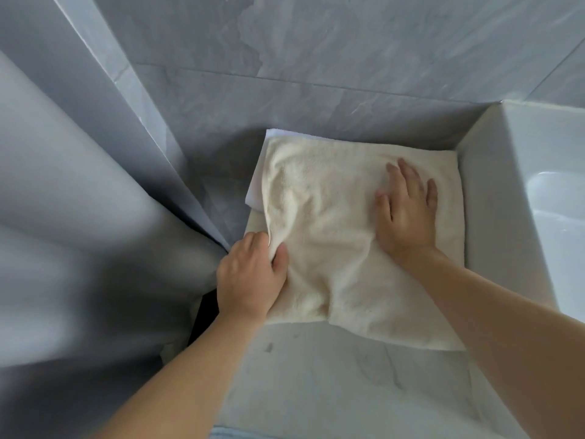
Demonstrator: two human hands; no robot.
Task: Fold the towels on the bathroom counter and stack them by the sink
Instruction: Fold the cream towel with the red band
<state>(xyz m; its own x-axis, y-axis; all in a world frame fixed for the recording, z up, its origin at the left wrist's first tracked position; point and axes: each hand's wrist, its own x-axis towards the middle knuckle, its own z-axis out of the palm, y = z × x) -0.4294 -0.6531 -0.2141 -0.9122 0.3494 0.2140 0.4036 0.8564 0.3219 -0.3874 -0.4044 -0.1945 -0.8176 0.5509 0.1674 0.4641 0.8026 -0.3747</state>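
Beside the white ceramic sink, the right hand presses flat-fingered on a cream terry towel; the left hand pinches its edge. Best keep edges aligned.

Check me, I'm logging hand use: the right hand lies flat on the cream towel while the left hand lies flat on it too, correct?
Not quite. In the head view the right hand lies flat on the cream towel, but the left hand pinches its left edge.

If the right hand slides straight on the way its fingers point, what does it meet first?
The right hand points toward the tiled wall. It would probably cross the cream towel and meet that wall first; depth is unclear.
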